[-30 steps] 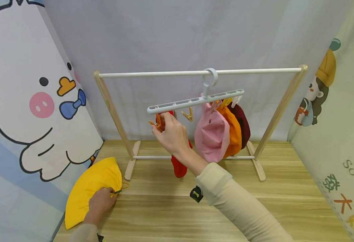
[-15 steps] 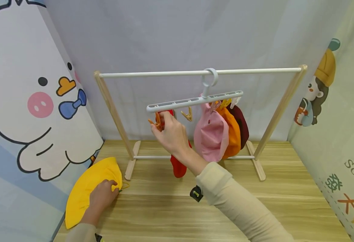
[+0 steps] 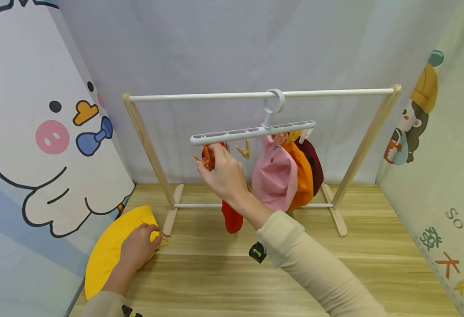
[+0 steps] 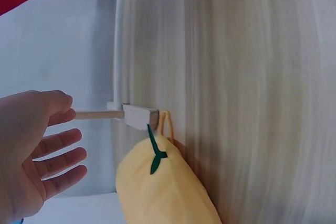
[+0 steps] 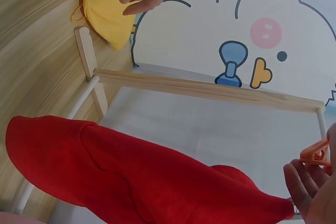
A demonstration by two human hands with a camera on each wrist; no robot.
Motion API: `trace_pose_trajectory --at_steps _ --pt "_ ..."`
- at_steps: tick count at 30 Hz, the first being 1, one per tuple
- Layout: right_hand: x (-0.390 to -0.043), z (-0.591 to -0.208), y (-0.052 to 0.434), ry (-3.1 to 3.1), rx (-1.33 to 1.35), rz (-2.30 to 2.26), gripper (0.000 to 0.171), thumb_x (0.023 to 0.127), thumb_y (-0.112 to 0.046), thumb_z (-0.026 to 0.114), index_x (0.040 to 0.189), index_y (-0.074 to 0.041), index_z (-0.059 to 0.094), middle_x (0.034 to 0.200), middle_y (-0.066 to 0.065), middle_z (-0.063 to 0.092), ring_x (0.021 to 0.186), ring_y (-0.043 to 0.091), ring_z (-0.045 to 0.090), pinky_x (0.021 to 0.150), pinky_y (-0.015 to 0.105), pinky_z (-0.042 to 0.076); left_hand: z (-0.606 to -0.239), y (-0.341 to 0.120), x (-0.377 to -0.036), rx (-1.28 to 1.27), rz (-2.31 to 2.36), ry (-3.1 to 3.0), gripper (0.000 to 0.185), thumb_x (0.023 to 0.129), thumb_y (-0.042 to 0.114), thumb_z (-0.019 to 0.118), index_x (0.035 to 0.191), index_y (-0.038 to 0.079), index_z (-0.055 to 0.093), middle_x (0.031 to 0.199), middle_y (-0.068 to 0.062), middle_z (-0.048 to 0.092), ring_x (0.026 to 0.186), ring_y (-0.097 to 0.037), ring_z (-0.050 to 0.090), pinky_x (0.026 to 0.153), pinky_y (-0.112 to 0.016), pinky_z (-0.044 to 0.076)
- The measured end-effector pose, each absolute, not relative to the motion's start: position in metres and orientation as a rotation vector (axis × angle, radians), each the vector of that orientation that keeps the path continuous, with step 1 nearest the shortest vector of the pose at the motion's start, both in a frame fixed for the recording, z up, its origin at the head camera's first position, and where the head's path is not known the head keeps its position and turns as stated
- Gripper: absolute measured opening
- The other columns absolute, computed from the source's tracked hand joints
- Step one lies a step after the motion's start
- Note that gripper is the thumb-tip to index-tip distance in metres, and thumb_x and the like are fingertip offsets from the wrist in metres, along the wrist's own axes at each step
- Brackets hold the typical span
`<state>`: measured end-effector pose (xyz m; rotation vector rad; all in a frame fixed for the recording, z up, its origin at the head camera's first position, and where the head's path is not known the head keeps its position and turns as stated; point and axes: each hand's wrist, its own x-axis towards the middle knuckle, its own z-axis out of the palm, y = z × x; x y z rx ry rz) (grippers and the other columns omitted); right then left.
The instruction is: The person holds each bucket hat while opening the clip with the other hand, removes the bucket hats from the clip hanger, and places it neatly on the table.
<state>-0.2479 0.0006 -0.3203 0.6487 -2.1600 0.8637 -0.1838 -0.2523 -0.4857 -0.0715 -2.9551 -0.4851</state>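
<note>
In the head view my right hand (image 3: pixel 225 174) pinches an orange clothespin (image 3: pixel 206 160) under the left end of a grey-white hanger (image 3: pixel 232 135). Behind that hand and wrist a red hat (image 3: pixel 232 218) hangs down, partly hidden; the right wrist view shows its long red cloth (image 5: pixel 121 166) beside my fingers (image 5: pixel 302 182). My left hand (image 3: pixel 139 246) is over a yellow bucket hat (image 3: pixel 109 251) lying at the left. In the left wrist view its fingers (image 4: pixel 58 142) are loosely spread with nothing in them, apart from the hat, which bears a green stem (image 4: pixel 157 156).
The hanger hooks over the white bar (image 3: pixel 200 96) of a wooden rack (image 3: pixel 148 149). A pink hat (image 3: pixel 273 176), an orange hat (image 3: pixel 304 176) and a maroon hat (image 3: pixel 316 165) hang clipped at its right. A tan clothespin (image 3: pixel 244 150) hangs between the red and pink hats.
My left hand has risen off the yellow hat's green-stemmed tip, moving slightly up and right. The hanger has levelled slightly; my right hand keeps its pinch on the clothespin.
</note>
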Motion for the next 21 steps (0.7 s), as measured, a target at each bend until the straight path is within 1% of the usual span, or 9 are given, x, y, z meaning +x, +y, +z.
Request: trace_pose_trajectory --at_steps 6,13,21 --pt "-0.245 -0.318 0.0 -2.15 0.642 0.852 0.028 0.081 -0.023 0.067 0.099 -0.007 0.052 0.081 0.002 0.057 0.065 0.011 0.055 0.053 0.025 0.047 -0.47 -0.238 -0.184 -0.17 -0.519 -2.854 0.022 0.081 0.02 0.067 0.1 0.008 0.068 0.098 -0.013 0.063 0.073 -0.025 0.059 0.057 -0.038 0.049" --pt "-0.244 -0.319 -0.001 -2.138 0.637 0.85 0.03 0.081 -0.023 0.067 0.1 -0.005 0.053 0.082 0.003 0.056 0.065 0.012 0.055 0.053 0.025 0.047 -0.459 -0.224 -0.185 -0.219 -0.535 -2.789 0.021 0.081 0.021 0.068 0.099 0.01 0.068 0.099 -0.01 0.064 0.077 -0.025 0.061 0.059 -0.038 0.05" --pt "-0.244 -0.32 0.001 -2.13 0.649 0.866 0.031 0.081 -0.023 0.067 0.103 -0.005 0.054 0.084 0.004 0.058 0.066 0.012 0.056 0.053 0.025 0.047 -0.45 -0.212 -0.186 -0.261 -0.581 -2.755 0.021 0.082 0.021 0.067 0.101 0.011 0.068 0.103 -0.01 0.064 0.087 -0.028 0.062 0.067 -0.042 0.051"
